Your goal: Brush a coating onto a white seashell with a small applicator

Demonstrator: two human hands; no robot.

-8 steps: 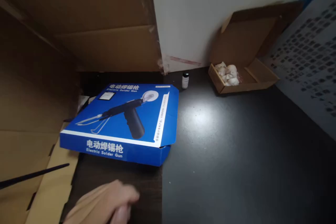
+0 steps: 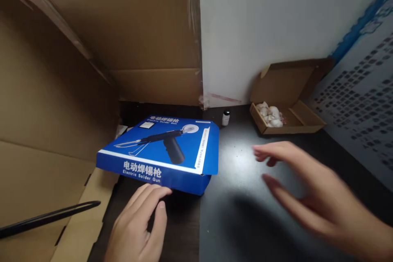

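Observation:
A blue electric solder gun box (image 2: 159, 147) lies closed on the dark table, its printed lid facing up. At its front edge is my left hand (image 2: 139, 221), fingers stretched toward the lower side of the box; whether the fingertips touch it I cannot tell. My right hand (image 2: 310, 192) hangs above the grey-black surface to the right of the box, thumb and fingers apart, with nothing in it. Beyond that hand stands an open cardboard box (image 2: 294, 129) with several garlic bulbs (image 2: 272, 115) in its left part.
A small white bottle with a black cap (image 2: 226, 118) stands by the back wall. Tall cardboard panels (image 2: 153, 41) enclose the left and back. A thin black loop (image 2: 61, 213) juts in from the left over a flat cardboard strip (image 2: 89, 213). A patterned panel (image 2: 365, 90) borders the right.
My right hand has come into view from the right. My left hand has opened from a curled shape and now reaches the box's front edge. The camera view has shifted.

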